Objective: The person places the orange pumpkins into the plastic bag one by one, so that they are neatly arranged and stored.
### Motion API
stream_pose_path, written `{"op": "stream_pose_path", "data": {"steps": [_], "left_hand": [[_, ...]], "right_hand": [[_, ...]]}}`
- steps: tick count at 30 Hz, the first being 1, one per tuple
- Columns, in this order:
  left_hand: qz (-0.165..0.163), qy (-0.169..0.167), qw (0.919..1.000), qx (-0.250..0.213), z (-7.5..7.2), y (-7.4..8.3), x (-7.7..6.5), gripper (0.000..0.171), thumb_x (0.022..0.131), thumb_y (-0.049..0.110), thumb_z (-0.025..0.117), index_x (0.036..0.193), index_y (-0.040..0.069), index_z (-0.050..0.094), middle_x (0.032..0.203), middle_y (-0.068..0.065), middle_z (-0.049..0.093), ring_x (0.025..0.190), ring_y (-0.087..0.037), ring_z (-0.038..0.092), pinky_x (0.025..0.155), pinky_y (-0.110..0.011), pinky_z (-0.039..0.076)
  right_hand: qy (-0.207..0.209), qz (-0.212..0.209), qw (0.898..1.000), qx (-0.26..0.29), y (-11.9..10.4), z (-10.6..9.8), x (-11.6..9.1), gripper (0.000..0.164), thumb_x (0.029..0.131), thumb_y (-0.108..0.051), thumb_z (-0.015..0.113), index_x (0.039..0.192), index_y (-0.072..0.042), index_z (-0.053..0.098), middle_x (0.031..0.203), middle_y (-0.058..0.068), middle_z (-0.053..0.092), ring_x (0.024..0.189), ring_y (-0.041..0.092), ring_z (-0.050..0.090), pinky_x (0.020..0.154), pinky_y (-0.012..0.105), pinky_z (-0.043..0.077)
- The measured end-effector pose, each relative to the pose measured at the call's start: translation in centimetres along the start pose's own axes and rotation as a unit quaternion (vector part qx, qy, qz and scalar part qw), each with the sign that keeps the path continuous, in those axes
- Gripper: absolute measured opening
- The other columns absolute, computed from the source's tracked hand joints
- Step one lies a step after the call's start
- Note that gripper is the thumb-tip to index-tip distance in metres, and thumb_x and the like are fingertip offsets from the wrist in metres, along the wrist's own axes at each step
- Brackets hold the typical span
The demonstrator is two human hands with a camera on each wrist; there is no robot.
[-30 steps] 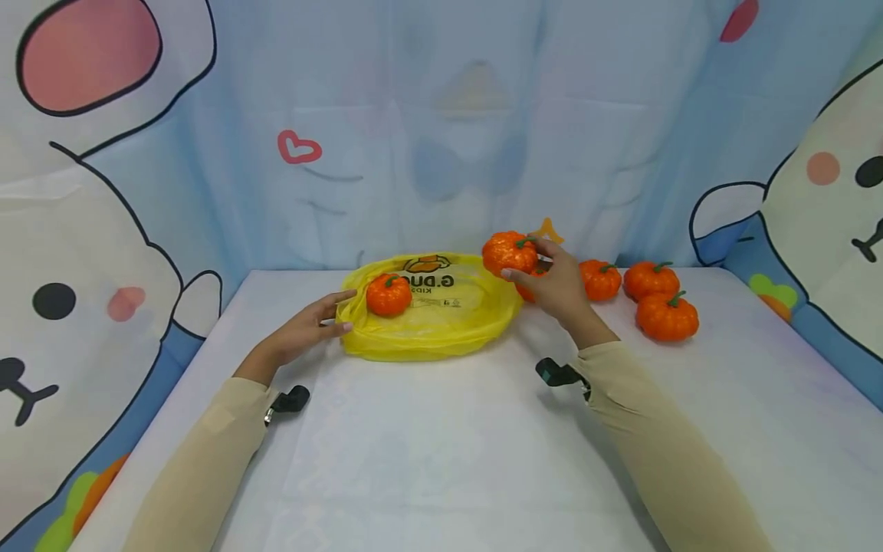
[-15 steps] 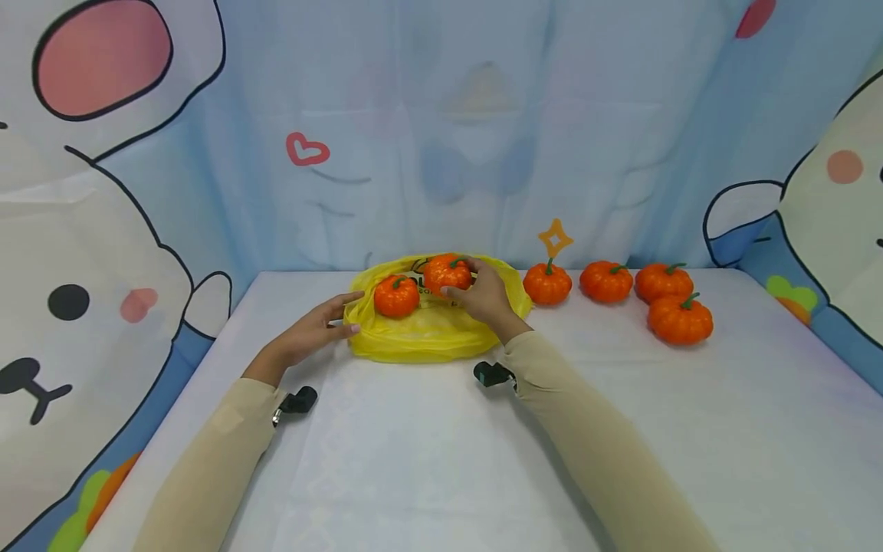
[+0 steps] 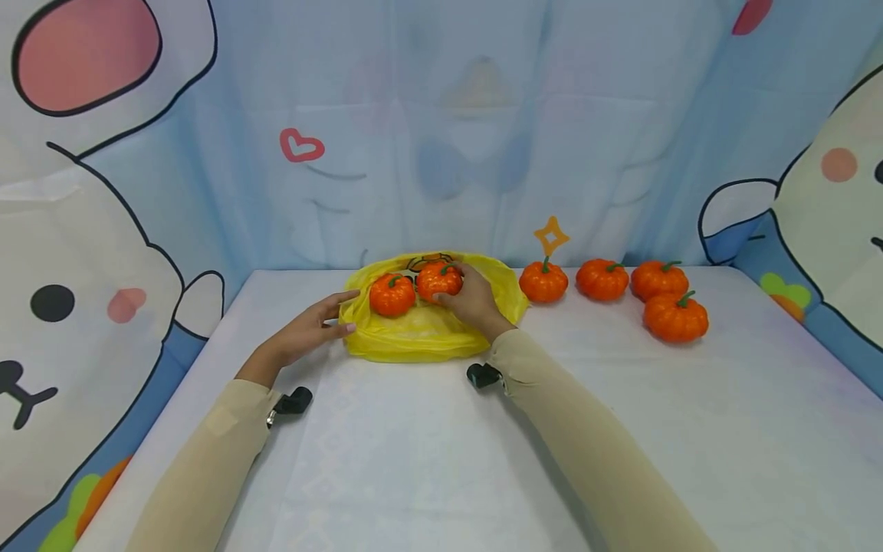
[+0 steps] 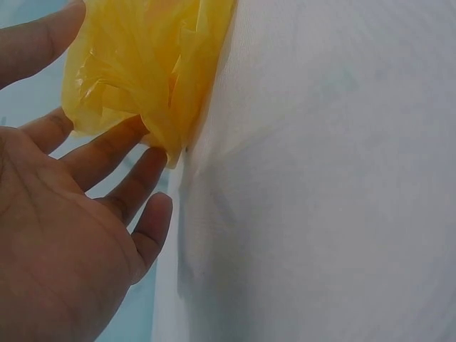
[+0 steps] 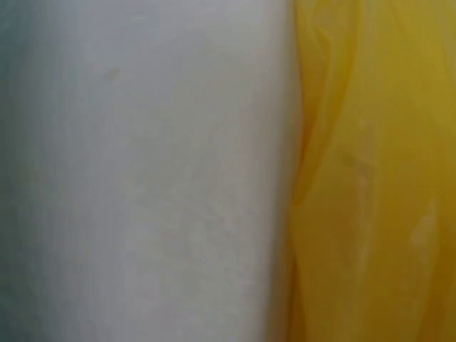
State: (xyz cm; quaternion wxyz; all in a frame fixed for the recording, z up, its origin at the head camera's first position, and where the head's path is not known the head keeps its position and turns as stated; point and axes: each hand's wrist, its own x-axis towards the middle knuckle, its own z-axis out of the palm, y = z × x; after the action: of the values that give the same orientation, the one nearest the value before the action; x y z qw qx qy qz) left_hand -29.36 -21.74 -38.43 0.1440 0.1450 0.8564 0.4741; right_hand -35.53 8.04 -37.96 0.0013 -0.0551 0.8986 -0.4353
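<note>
A yellow plastic bag with dark print lies open on the white table. One small orange toy pumpkin sits on its left part. Close beside that one, my right hand holds a second pumpkin by its right side, low over the bag. My left hand is at the bag's left edge. In the left wrist view, the loosely spread fingers touch the crumpled yellow plastic. Only the bag's side and white cloth appear in the right wrist view; the right hand is out of it.
To the right of the bag stand several more pumpkins: one close to the bag, another beyond it, and two near the far right. A blue cartoon curtain hangs behind the table.
My right hand has carried a pumpkin leftward from the bag's right edge and lowered it beside the first pumpkin. The left hand has stayed at the bag's left edge.
</note>
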Motion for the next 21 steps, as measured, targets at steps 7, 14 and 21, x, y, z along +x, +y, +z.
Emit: {"op": "stream_pose_path", "data": {"steps": [7,14,21], "left_hand": [[0.001,-0.002,1.0000,0.007,-0.1,0.0,0.1,0.070,0.098,0.030,0.061,0.158,0.025,0.023,0.162,-0.016,0.025,0.148,-0.039,0.026,0.117,-0.066,0.020],[-0.002,-0.003,1.0000,0.006,-0.2,0.1,0.0,0.070,0.099,0.030,0.060,0.158,0.025,0.023,0.162,-0.016,0.025,0.148,-0.039,0.025,0.117,-0.066,0.020],[-0.002,-0.005,1.0000,0.004,-0.1,0.2,0.0,0.070,0.099,0.029,0.060,0.158,0.023,0.023,0.161,-0.018,0.026,0.148,-0.040,0.025,0.116,-0.067,0.020]], "right_hand": [[-0.033,0.010,0.998,-0.050,-0.3,0.0,-0.1,0.074,0.091,-0.018,0.070,0.152,-0.003,0.031,0.153,0.016,0.041,0.140,0.032,0.042,0.118,0.042,0.034],[-0.064,0.003,0.995,-0.083,-0.9,-0.6,-0.5,0.081,0.093,-0.023,0.068,0.155,-0.001,0.021,0.157,0.018,0.034,0.144,0.034,0.036,0.120,0.044,0.030],[-0.074,-0.018,0.991,-0.108,-1.1,-3.4,-1.6,0.079,0.097,-0.032,0.060,0.157,-0.002,0.018,0.157,0.021,0.035,0.143,0.037,0.038,0.114,0.050,0.037]]}}
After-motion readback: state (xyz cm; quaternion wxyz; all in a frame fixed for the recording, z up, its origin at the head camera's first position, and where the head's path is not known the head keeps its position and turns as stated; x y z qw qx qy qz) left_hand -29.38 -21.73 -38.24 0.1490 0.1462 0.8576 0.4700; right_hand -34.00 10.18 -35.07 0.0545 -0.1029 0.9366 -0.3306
